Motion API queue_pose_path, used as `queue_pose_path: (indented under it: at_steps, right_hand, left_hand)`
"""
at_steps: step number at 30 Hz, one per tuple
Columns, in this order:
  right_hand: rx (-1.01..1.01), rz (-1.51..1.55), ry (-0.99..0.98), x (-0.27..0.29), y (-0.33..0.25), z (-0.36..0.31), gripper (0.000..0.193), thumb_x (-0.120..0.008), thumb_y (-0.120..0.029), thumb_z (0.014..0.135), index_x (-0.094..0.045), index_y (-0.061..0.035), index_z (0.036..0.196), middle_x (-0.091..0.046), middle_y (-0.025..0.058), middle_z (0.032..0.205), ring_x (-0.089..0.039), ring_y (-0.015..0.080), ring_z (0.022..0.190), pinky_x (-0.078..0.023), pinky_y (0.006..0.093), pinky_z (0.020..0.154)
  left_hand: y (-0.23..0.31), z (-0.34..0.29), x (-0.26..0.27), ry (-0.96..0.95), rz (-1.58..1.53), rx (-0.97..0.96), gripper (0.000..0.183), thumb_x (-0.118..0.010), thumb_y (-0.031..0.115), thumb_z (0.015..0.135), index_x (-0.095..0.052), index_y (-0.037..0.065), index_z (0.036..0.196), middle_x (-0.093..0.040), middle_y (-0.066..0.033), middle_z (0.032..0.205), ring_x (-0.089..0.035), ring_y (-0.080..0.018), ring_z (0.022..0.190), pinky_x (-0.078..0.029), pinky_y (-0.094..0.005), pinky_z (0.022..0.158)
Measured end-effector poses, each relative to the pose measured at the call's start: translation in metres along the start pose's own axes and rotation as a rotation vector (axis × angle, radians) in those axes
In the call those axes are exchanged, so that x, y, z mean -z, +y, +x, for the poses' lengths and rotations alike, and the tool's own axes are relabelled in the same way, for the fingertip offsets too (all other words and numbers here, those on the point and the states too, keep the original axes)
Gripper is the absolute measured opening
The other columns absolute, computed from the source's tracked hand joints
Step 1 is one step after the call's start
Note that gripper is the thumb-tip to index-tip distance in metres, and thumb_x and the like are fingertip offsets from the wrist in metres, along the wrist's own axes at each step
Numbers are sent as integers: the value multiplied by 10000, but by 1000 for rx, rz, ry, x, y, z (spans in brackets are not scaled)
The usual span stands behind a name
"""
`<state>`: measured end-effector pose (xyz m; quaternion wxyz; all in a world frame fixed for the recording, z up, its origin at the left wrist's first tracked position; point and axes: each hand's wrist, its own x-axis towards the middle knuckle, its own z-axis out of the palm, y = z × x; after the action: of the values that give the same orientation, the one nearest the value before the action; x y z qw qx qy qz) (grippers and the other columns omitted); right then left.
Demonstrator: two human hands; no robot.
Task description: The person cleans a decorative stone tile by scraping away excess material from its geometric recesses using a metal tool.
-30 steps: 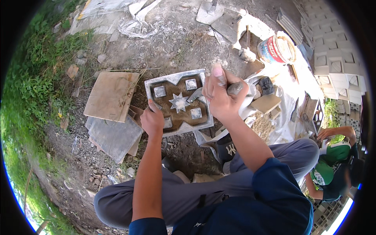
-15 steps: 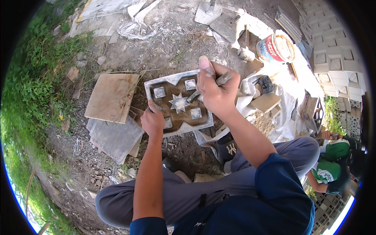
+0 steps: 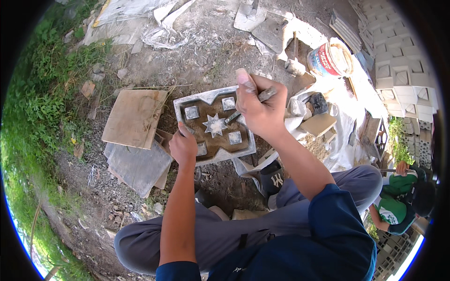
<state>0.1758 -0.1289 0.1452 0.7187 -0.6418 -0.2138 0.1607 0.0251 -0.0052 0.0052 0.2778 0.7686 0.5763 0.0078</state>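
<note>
Before me rests a grey rectangular block mould [image 3: 243, 153] with notched inner edges, square raised blocks near its corners and an eight-pointed star [image 3: 215, 125] in the middle. My left hand [image 3: 183, 146] is closed round the mould's left edge. Over the mould's upper right side, my right hand [image 3: 263, 105] makes a fist around a slim grey hand tool [image 3: 233, 117]. The tool's lower end points down beside the star; the fist hides its middle. Whether its tip touches the mould I cannot tell.
Wooden boards [image 3: 133, 117] and a grey slab [image 3: 140, 164] lie left of the mould. A paint bucket [image 3: 330, 58], a mallet [image 3: 294, 65] and rubble stand to the right. Pale blocks [image 3: 398, 89] are stacked beyond. Another person [image 3: 398, 201] in green works at far right.
My hands keep their grips and hardly move. At far right, the other person's hand and head have shifted, and a thin rod now shows by that hand.
</note>
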Motion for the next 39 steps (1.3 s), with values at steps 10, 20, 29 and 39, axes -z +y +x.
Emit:
queue_pose_path:
  at_steps: [10,20,29,39]
  right_hand:
    - [57,33,-155,12,-16,8,460,-564,-146,1011,-411,-44,590,-391,-35,512,-306,55,428,-234,264,401]
    - [-25,-64,-195,10,8,17,463,-554,-158,1019,-421,-35,593,-380,-25,521,-315,51,452,-255,269,419]
    - [17,-90,-225,8,5,20,434,-551,-157,1018,-477,-11,616,-380,-32,517,-318,51,462,-235,265,425]
    - [7,-33,-188,8,-10,10,458,-607,-210,995,-477,6,613,-358,-25,526,-290,42,562,-261,281,459]
  left_hand:
    - [1,2,-2,29,5,7,700,-273,512,1029,-734,-9,958,-690,-273,946,-633,-474,942,-478,-564,853]
    - [4,2,-3,10,5,-24,696,-292,511,1026,-733,-19,929,-685,-287,932,-632,-484,946,-488,-553,849]
    - [-4,4,-9,54,14,-49,614,-347,468,1023,-746,16,908,-694,-262,870,-650,-479,863,-513,-558,788]
    - [-3,5,-4,79,11,-46,621,-338,474,1025,-742,15,919,-697,-257,873,-652,-473,869,-517,-556,776]
